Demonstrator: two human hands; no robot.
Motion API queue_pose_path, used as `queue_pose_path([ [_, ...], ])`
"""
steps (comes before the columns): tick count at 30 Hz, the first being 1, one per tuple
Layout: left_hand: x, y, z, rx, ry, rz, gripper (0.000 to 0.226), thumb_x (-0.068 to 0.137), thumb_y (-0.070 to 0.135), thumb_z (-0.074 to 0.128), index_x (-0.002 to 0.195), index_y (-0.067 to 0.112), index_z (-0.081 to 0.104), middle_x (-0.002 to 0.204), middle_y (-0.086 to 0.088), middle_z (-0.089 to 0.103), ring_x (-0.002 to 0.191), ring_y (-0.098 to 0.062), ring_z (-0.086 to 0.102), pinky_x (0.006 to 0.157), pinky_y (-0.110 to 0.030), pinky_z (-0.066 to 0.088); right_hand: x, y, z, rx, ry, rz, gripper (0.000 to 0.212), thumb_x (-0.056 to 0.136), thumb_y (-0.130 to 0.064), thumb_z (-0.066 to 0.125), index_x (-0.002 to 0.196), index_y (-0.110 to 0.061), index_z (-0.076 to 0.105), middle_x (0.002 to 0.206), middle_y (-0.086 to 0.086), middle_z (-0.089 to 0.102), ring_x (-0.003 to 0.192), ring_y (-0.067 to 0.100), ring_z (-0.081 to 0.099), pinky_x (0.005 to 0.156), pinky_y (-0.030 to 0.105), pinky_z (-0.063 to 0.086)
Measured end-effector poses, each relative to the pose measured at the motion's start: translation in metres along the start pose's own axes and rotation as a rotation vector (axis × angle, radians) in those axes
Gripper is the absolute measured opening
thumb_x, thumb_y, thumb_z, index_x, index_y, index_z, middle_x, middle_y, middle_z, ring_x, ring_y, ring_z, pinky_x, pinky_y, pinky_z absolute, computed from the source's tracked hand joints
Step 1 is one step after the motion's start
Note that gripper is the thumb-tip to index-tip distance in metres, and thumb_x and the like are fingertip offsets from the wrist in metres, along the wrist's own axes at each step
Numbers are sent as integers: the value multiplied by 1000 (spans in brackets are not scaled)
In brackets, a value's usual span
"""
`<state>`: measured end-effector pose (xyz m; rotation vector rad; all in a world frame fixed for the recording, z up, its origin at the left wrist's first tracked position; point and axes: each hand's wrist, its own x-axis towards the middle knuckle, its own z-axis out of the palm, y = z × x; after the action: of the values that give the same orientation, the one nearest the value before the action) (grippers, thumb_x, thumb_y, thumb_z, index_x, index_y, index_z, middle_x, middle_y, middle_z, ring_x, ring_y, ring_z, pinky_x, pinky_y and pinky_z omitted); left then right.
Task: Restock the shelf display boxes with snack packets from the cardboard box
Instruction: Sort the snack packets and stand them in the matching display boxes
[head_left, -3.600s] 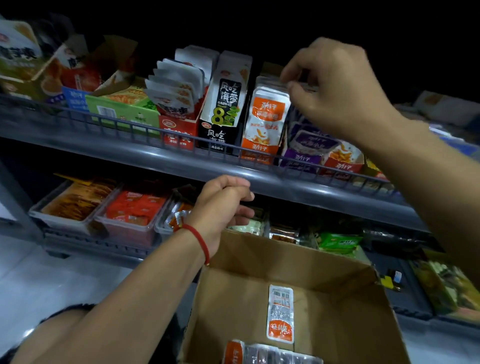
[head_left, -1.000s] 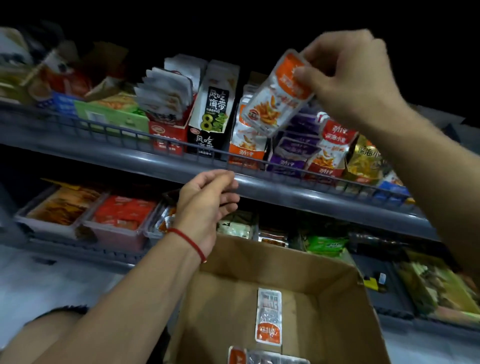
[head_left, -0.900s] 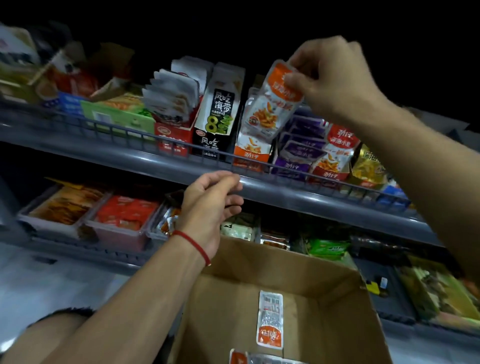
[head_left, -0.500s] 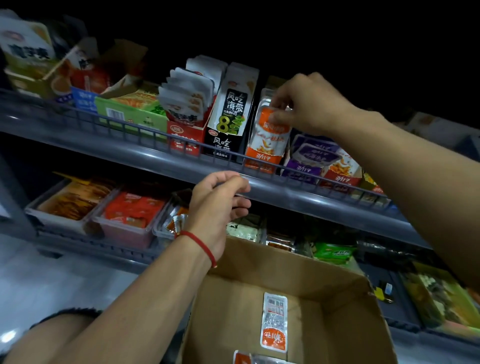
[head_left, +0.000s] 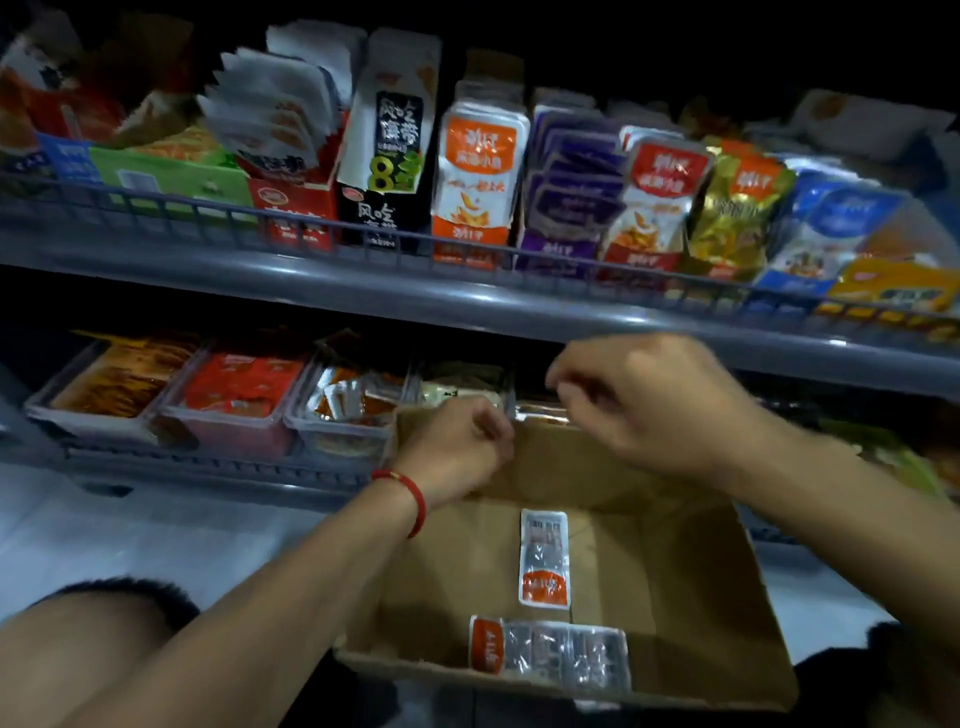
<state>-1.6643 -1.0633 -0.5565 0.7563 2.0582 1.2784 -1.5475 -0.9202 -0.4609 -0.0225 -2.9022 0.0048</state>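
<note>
Two snack packets (head_left: 544, 558) lie in the cardboard box (head_left: 691, 597), below both hands. The left hand (head_left: 457, 447) has its grip curled on the box's far rim; the right hand (head_left: 649, 405), blurred, hovers beside it with a loosely curled, empty grip. Above them sits the orange display box (head_left: 475, 176).

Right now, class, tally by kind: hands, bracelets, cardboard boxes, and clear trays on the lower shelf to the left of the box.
Hands: 2 (left hand, right hand)
Bracelet: 1
Cardboard box: 1
Clear trays: 3
Total: 7
</note>
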Motion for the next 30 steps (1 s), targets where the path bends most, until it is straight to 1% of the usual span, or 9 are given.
queue_pose_path([
  [2,3,-19,25,373,-160,-2,11,88,15,65,91,25,63,88,3,68,85,-19,64,74,-27,53,-26,16,35,-49,-203,75,25,98,-42,42,109,-33,62,98,-9,69,87,18,68,72,39,56],
  [4,5,-44,45,722,-392,-108,22,90,32,59,111,28,63,111,-2,67,103,-21,62,85,-34,50,-49,35,63,-73,-344,138,27,99,-44,41,111,-32,62,100,-5,70,92,23,68,75,39,56],
  [7,1,-69,62,912,-677,-388,38,98,39,49,127,17,59,133,-12,60,120,-31,60,94,-41,50,-72,52,82,15,-522,202,23,100,-38,48,112,-30,66,97,-3,72,93,21,67,73,33,49],
  [9,2,-84,74,965,-820,-359,28,97,33,50,118,17,61,120,-17,65,108,-31,65,97,-47,54,-76,57,83,142,-563,206,21,100,-36,53,112,-29,69,93,-9,72,91,16,67,74,33,50],
  [12,11,-103,89,1071,-932,-325,21,84,40,52,97,26,60,100,-8,69,84,-23,68,80,-45,61,-76,59,84,237,-488,177,21,100,-38,57,115,-30,69,92,-11,74,88,14,66,78,37,56],
  [17,14,-108,100,1121,-955,-237,21,81,37,54,96,25,62,93,1,68,83,-21,69,75,-37,62,-82,65,85,273,-427,135,20,100,-40,57,115,-32,68,94,-11,73,89,13,65,75,33,54],
  [22,16,-113,111,1089,-920,-169,20,87,35,61,101,21,64,94,-6,67,77,-17,64,71,-34,58,-85,68,84,286,-389,146,20,100,-40,58,116,-32,67,90,-15,72,78,6,56,71,27,45],
  [25,17,-105,112,1028,-887,-80,24,89,33,67,102,14,66,96,-16,65,69,-10,55,67,-25,50,-88,70,82,288,-407,167,20,100,-40,58,116,-32,67,92,-14,73,83,8,63,73,29,50],
  [30,32,-56,95,778,-664,277,6,80,16,81,84,17,77,95,0,70,79,-5,57,70,-16,44,-85,78,87,296,-477,221,22,98,-42,60,116,-32,69,96,-13,74,89,8,66,83,37,57],
])
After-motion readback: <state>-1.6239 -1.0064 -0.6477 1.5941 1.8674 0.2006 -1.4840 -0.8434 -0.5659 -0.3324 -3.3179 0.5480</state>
